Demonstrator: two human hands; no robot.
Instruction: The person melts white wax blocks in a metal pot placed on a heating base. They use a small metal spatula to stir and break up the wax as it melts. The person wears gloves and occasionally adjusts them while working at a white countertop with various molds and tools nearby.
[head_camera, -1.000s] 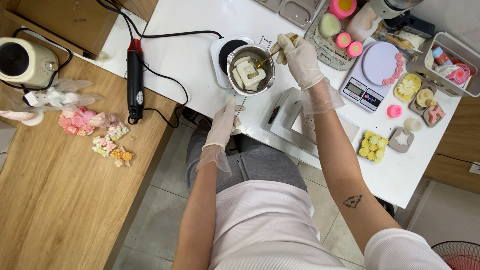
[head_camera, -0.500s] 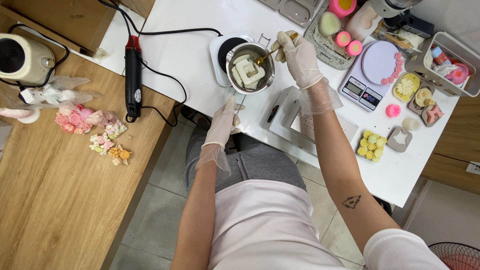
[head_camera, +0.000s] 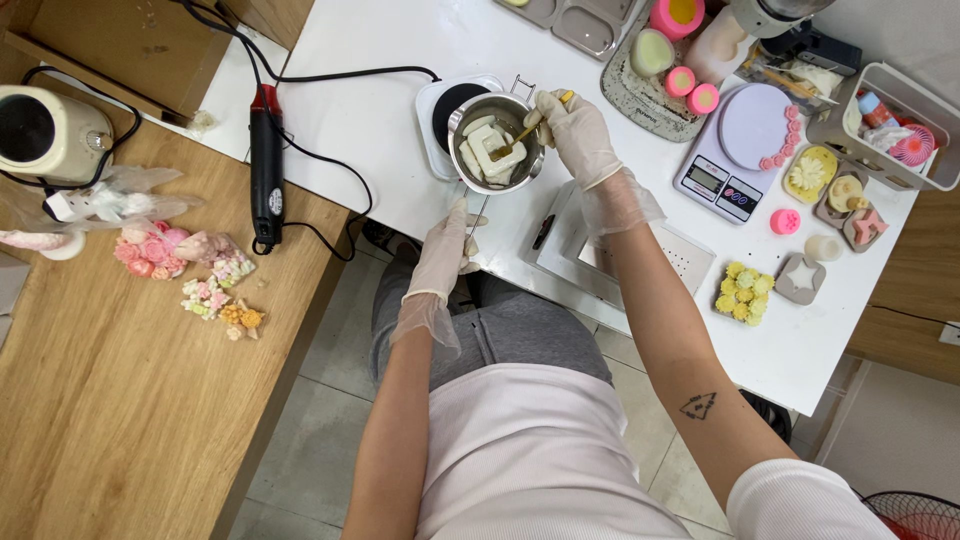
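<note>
Since the frame a second back, the right hand (head_camera: 578, 135) has drawn slightly closer over the pot's rim, while the left hand (head_camera: 445, 250) keeps its grip low on the handle.

Nearest, the person's lap in grey trousers and a pale top fills the bottom of the view. Just beyond, at the near edge of the white bench (head_camera: 380, 130), the gloved left hand has its fingers (head_camera: 462, 215) closed around the handle of the small steel pot (head_camera: 495, 155). That pot sits on the white bench, half over a white hot plate with a dark round top (head_camera: 450, 105), and holds several pale blocks (head_camera: 485, 150). The gloved right hand, fingers pinched, grips a thin stick (head_camera: 520, 130) whose tip dips among the blocks.

Left of the pot lies a black and red heat tool (head_camera: 266, 165) with its cable. Right of the hand stands a kitchen scale (head_camera: 735, 155), with yellow and pink moulded shapes (head_camera: 742, 293) nearby. Farther left, on the wooden bench (head_camera: 110, 400), lie small pink flower pieces (head_camera: 150, 250).
</note>
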